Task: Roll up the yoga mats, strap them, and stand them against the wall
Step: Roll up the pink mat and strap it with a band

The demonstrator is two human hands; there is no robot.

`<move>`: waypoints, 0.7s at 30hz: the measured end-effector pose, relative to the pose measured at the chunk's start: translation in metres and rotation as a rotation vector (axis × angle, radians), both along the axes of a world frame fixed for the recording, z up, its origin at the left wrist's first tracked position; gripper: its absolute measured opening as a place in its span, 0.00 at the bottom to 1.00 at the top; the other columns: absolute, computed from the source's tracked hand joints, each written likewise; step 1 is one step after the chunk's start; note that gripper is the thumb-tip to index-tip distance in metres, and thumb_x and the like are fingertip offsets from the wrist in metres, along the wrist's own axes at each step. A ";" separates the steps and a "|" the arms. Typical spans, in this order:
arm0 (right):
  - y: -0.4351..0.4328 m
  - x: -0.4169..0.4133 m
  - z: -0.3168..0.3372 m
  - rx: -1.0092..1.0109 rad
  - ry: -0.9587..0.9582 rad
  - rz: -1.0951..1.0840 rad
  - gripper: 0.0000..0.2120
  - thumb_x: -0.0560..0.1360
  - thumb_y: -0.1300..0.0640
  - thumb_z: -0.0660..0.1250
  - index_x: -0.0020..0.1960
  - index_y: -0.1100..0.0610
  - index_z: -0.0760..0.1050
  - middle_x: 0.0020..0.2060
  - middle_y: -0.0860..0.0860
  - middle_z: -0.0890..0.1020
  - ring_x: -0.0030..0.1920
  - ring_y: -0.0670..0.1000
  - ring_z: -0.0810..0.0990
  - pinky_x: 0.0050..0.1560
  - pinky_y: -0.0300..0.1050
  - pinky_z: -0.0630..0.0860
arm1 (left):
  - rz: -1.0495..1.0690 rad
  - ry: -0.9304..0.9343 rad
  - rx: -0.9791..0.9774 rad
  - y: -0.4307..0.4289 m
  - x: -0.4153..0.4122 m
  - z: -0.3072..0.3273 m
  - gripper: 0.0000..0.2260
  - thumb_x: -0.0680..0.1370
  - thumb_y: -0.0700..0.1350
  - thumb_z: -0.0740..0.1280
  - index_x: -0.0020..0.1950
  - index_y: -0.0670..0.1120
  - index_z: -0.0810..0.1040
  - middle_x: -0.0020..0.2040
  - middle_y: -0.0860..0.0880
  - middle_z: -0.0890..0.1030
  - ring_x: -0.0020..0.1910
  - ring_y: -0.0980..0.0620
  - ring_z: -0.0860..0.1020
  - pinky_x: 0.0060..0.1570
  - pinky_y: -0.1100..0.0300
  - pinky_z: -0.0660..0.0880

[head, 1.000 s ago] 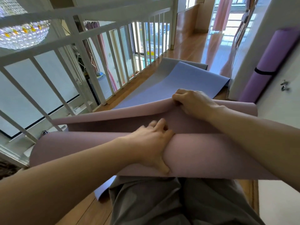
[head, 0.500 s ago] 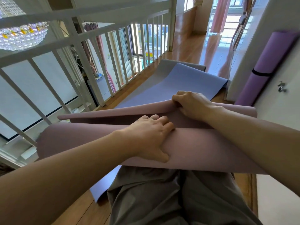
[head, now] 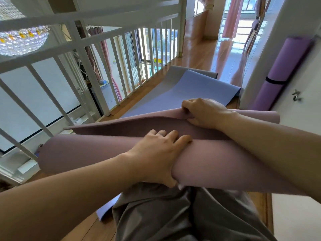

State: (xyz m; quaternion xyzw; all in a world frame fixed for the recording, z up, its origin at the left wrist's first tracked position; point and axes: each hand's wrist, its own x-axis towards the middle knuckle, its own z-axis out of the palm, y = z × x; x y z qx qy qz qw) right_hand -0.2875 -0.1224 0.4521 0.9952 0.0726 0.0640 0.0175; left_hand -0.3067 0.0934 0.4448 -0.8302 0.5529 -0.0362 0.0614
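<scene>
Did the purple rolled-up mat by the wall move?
No. The rolled purple mat stays against the wall, its black strap the same gap from the metal latch.

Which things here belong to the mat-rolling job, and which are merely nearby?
Job: dusty-pink foam yoga mat, gripped by left hand and right hand; flat blue foam mat; grey mat beneath it; rolled purple mat with black strap, against the wall.
Nearby: crystal chandelier; white barred railing; pink curtain.

- left hand (head: pixel 156 159) has shifted: fingers came out of the crease and now spread over the pink mat (head: pixel 225 167)
- thumb's now hooked under its near edge
</scene>
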 end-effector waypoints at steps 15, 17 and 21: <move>-0.008 -0.002 -0.015 0.183 0.150 -0.177 0.10 0.76 0.53 0.66 0.55 0.54 0.71 0.47 0.52 0.76 0.43 0.53 0.73 0.42 0.44 0.68 | -0.057 -0.005 0.026 -0.005 -0.001 0.001 0.39 0.67 0.67 0.66 0.73 0.49 0.61 0.62 0.46 0.66 0.60 0.45 0.66 0.62 0.48 0.67; -0.008 -0.001 -0.014 0.191 0.157 -0.190 0.10 0.76 0.52 0.65 0.56 0.55 0.71 0.45 0.51 0.75 0.43 0.53 0.73 0.42 0.44 0.67 | -0.056 -0.022 0.021 -0.005 -0.002 0.000 0.39 0.69 0.67 0.64 0.73 0.48 0.61 0.63 0.46 0.67 0.60 0.44 0.68 0.64 0.48 0.66; -0.007 0.002 -0.012 0.229 0.188 -0.219 0.09 0.77 0.51 0.64 0.55 0.53 0.70 0.43 0.49 0.74 0.41 0.52 0.74 0.42 0.45 0.70 | -0.024 -0.001 -0.020 -0.004 -0.001 -0.002 0.36 0.71 0.66 0.62 0.73 0.48 0.59 0.65 0.46 0.70 0.62 0.43 0.70 0.68 0.47 0.62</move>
